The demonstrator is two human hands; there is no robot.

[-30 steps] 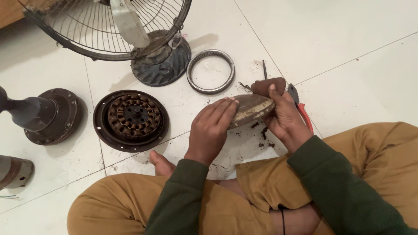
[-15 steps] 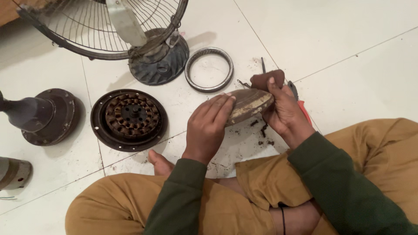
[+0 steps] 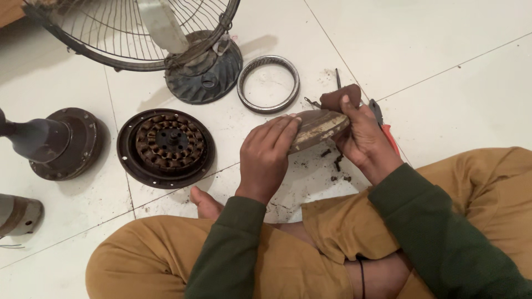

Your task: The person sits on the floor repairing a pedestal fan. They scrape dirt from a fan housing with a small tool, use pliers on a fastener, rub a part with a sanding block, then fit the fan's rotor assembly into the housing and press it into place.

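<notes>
I see my left hand wrapped around the near edge of a grimy round metal cover, held tilted above the tiled floor. My right hand grips its far edge, fingers pressing what looks like a dark brown rag against it, though I can't be sure. The motor stator lies left, a metal ring beyond, red-handled pliers behind my right hand.

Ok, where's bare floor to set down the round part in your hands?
Widest bare tiles lie far right, beyond the red-handled pliers. A smaller patch sits between the wound stator plate and left hand. Crowded: by the metal ring and fan base; grit litters the floor under the round part and right hand.
</notes>
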